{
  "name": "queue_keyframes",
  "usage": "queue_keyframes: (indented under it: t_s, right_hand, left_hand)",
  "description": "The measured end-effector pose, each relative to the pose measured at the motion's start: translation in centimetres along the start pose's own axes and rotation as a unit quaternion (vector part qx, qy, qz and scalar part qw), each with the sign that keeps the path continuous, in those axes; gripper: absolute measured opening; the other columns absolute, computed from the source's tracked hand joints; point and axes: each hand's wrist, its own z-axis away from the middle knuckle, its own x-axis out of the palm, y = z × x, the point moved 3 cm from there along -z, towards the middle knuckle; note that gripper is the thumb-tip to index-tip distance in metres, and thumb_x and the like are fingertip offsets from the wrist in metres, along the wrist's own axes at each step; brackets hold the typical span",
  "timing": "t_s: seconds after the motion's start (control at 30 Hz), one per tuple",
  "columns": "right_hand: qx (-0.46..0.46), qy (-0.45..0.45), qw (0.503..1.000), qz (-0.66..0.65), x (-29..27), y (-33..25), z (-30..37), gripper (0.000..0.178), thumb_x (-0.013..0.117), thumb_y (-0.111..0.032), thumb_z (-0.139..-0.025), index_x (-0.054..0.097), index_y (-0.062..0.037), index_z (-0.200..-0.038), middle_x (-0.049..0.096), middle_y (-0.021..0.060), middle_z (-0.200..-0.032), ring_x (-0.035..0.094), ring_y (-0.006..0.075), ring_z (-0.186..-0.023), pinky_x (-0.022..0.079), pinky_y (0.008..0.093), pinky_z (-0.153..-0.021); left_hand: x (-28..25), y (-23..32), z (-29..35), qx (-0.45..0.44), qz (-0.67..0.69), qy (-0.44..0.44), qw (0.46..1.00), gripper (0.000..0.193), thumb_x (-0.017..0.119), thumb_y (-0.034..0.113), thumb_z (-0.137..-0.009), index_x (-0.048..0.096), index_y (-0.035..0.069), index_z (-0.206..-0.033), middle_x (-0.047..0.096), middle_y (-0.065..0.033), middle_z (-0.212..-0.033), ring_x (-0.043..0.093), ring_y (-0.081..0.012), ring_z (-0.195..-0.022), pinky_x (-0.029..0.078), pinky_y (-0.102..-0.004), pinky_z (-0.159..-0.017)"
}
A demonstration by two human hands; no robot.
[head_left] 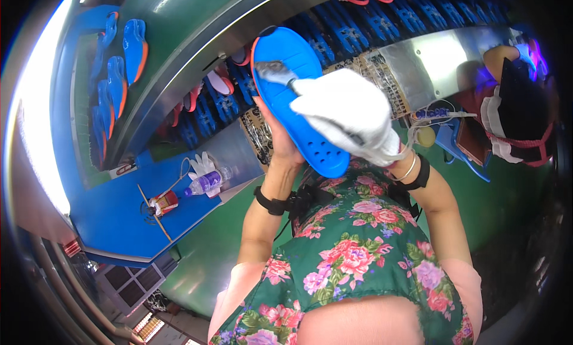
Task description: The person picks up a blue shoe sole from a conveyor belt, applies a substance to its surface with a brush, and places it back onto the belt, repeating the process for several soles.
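A blue shoe sole [301, 55] with an orange edge is held up in front of me, its heel with small round holes pointing down toward me. My bare left hand [279, 133] is closed on the left side of the sole, its fingers mostly hidden behind it. My right hand [349, 109], in a white glove, is closed around a brush [273, 71]. The handle is mostly hidden by the glove, and the grey bristles lie over the upper left part of the sole's inner face.
Beyond the sole runs a line of blue racks [349, 37]. More blue-and-orange soles [136, 49] sit at upper left. A blue table [113, 216] bears a purple-labelled bottle [206, 182], a white glove [203, 166] and a red container [163, 203]. Another person [519, 106] works at right.
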Motion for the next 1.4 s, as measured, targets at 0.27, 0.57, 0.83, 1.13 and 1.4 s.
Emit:
queue_keyframes:
  t_s: [0.27, 0.57, 0.83, 1.13, 1.4]
  right_hand:
    - [0.013, -0.004, 0.998, -0.063, 0.2, 0.7, 1.3, 0.030, 0.076, -0.013, -0.084, 0.077, -0.0158, -0.114, 0.075, 0.0082, -0.107, 0.069, 0.0296, -0.091, 0.057, 0.0402, -0.079]
    - [0.089, -0.020, 0.973, -0.210, 0.2, 0.8, 2.4, 0.018, 0.078, -0.009, -0.081, 0.080, -0.0085, -0.098, 0.077, 0.0111, -0.101, 0.073, 0.0262, -0.088, 0.057, 0.0376, -0.080]
    - [0.032, -0.042, 0.991, -0.121, 1.2, -1.8, 4.3, 0.024, 0.079, -0.014, -0.082, 0.079, -0.0165, -0.106, 0.076, 0.0042, -0.102, 0.071, 0.0258, -0.086, 0.058, 0.0373, -0.078]
    - [-0.005, -0.001, 1.000, -0.026, 2.6, -2.7, 5.7, 0.028, 0.081, -0.011, -0.080, 0.077, -0.0157, -0.107, 0.075, 0.0044, -0.098, 0.071, 0.0262, -0.083, 0.059, 0.0370, -0.075]
    - [0.031, -0.042, 0.998, -0.039, 0.9, -2.3, 6.2, 0.028, 0.081, -0.011, -0.080, 0.077, -0.0145, -0.107, 0.076, 0.0060, -0.106, 0.070, 0.0269, -0.087, 0.058, 0.0374, -0.075]
  left_hand:
    - [-1.8, 0.0, -0.2, 0.011, 0.025, 0.070, 0.997, 0.104, 0.036, 0.089, -0.088, 0.035, 0.011, -0.156, 0.052, -0.0137, -0.147, 0.056, -0.0316, -0.127, 0.049, -0.0471, -0.108]
    - [-3.6, -0.3, -0.9, -0.011, 0.148, -0.065, 0.987, 0.102, 0.032, 0.090, -0.088, 0.047, 0.006, -0.144, 0.064, -0.0165, -0.126, 0.065, -0.0283, -0.108, 0.055, -0.0421, -0.094]
    - [-2.1, 0.0, -0.6, -0.085, 0.202, -0.182, 0.959, 0.115, 0.029, 0.102, -0.074, 0.059, -0.003, -0.113, 0.067, -0.0183, -0.097, 0.066, -0.0325, -0.091, 0.056, -0.0482, -0.083]
    - [-3.7, -0.4, -2.1, -0.027, 0.175, -0.119, 0.977, 0.119, 0.030, 0.105, -0.069, 0.063, -0.004, -0.104, 0.067, -0.0178, -0.086, 0.064, -0.0357, -0.086, 0.054, -0.0481, -0.082]
    - [-4.9, -0.1, -3.0, 0.008, 0.161, -0.103, 0.982, 0.112, 0.030, 0.100, -0.075, 0.062, -0.001, -0.113, 0.067, -0.0153, -0.085, 0.066, -0.0308, -0.082, 0.055, -0.0488, -0.083]
